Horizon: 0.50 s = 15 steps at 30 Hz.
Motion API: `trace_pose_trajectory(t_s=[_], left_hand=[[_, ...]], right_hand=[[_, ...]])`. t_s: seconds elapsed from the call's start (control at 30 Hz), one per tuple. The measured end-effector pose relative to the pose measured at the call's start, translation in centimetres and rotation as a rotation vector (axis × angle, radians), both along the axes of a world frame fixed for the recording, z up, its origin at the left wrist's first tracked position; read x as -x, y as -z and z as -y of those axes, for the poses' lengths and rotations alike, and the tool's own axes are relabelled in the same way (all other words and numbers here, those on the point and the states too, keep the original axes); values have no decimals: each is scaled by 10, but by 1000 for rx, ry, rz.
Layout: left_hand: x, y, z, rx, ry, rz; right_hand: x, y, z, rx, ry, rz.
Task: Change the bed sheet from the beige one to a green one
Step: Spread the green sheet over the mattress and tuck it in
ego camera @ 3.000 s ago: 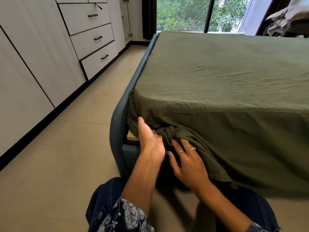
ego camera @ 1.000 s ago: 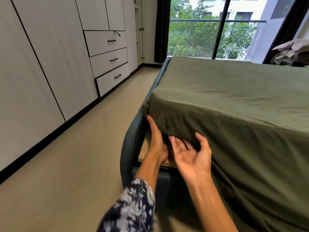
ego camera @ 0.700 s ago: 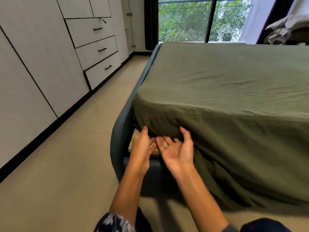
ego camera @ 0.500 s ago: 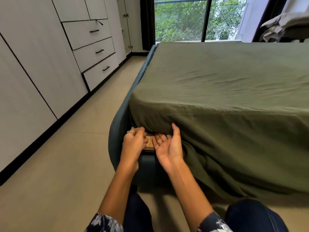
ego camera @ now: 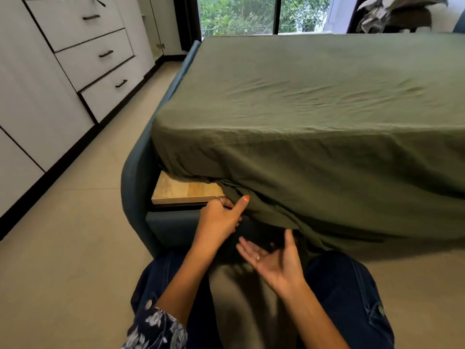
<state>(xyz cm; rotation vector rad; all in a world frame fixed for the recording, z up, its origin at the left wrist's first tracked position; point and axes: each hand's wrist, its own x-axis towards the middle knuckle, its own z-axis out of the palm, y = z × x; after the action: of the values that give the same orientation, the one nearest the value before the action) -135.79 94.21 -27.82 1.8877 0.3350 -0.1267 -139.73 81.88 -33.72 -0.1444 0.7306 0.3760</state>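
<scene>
Daylight is coming in from the window (ego camera: 254,15) at the top, lighting the room softly and evenly; no glare is showing. The green sheet (ego camera: 314,96) is catching raking light that is picking out its wrinkles. A deep shadow is sitting under the sheet's hanging edge near the floor (ego camera: 63,248). Wide-angle distortion is bending the drawers (ego camera: 95,56) at the left edge. Focus is holding mostly sharp, with slight softness showing on the right hand (ego camera: 274,260).

We see an open gap at centre-left above the wooden slat (ego camera: 185,191); the hanging green sheet (ego camera: 327,187) closes it to the right, the blue bed frame (ego camera: 132,182) to the left.
</scene>
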Motion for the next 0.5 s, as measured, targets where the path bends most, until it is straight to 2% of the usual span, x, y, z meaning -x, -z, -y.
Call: trace_pose_trajectory(t_s=[0.07, 0.17, 0.27, 0.33, 0.4, 0.43, 0.5], left_hand=[[-1, 3, 7, -10, -29, 60], [-1, -1, 17, -15, -75, 167], [1, -9, 26, -175, -105, 346], [2, -10, 32, -307, -46, 540], [1, -5, 32, -559, 50, 744], [-2, 2, 31, -687, 96, 822], [-9, 15, 22, -870, 191, 950]], right_hand=[[-8, -12, 5, 12, 150, 5], [-12, -26, 17, 162, 351, 101], [-22, -49, 28, 345, 535, 206], [-30, -67, 34, 498, 567, 329], [-43, -79, 35, 716, 503, 477], [-49, -80, 35, 897, 457, 541], [-55, -69, 38, 1414, 356, 679]])
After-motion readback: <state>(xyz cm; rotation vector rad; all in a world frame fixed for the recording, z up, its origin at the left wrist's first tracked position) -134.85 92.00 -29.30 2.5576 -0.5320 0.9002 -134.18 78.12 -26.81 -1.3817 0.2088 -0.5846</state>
